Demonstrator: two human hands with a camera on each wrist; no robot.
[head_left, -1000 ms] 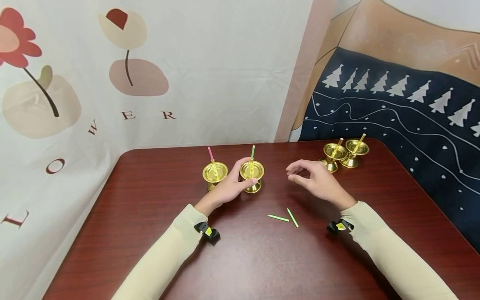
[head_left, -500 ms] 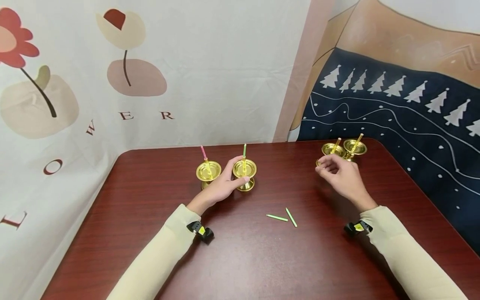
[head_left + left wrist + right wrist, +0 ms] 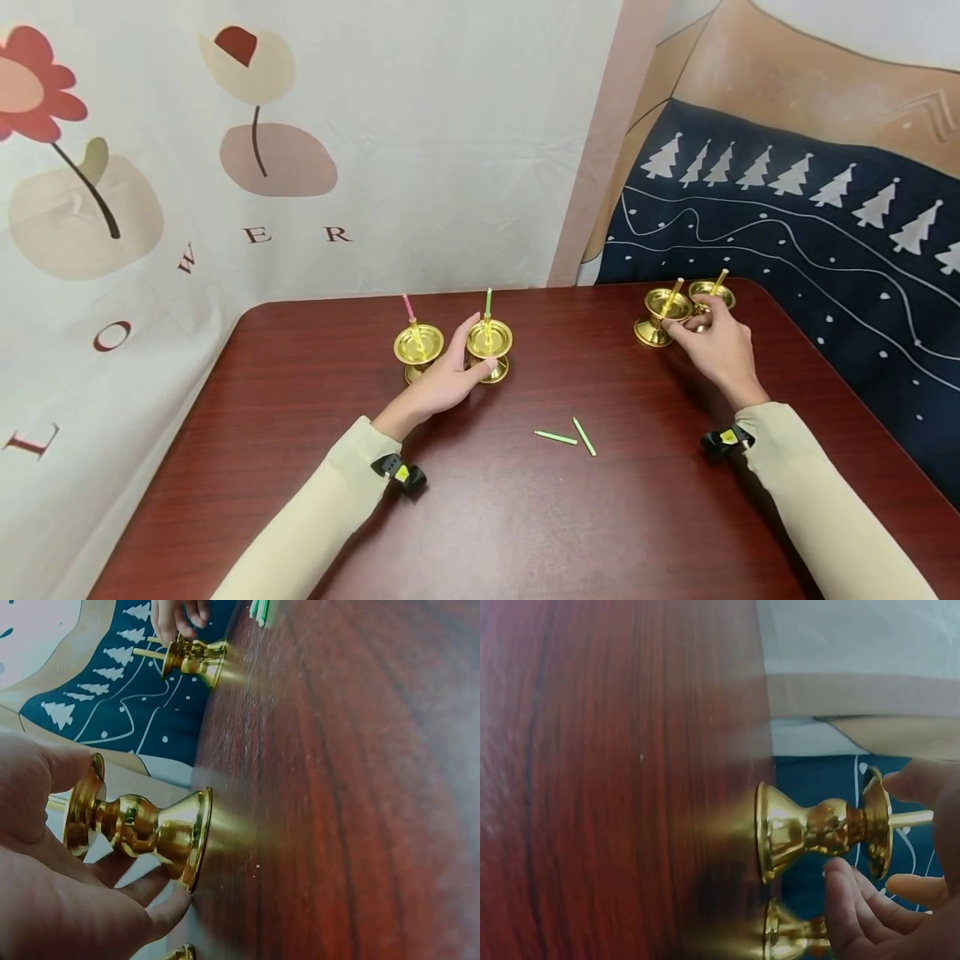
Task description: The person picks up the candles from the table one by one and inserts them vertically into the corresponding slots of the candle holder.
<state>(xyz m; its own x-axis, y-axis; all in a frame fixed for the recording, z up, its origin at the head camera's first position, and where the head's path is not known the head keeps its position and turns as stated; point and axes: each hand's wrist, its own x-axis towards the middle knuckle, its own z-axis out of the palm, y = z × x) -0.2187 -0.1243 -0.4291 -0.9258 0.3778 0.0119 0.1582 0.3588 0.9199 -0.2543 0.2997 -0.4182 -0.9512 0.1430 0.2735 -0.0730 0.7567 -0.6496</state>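
Observation:
A brass candle holder (image 3: pixel 490 337) with a green candle (image 3: pixel 489 302) stands upright on the table; my left hand (image 3: pixel 442 383) grips it, thumb at the front and fingers behind. Just left of it is another brass holder with a pink candle (image 3: pixel 408 307), partly covered by that hand. At the back right, my right hand (image 3: pixel 720 350) holds a brass candle holder (image 3: pixel 810 825) between thumb and fingers, the thumb at its dish. This holder has a bare upright tube (image 3: pixel 672 297). Close behind the fingers stands a similar holder (image 3: pixel 712 292), partly hidden.
Two loose green candles (image 3: pixel 556 437) lie on the dark red table (image 3: pixel 480 517), between the forearms. A white flower-print cloth (image 3: pixel 450 167) hangs behind the table, and a navy tree-print cloth (image 3: pixel 810 217) hangs at the right.
My right hand has moved right and back, from beside the table's middle to the back-right holder, and its fingers have come round it. The left hand keeps its grip.

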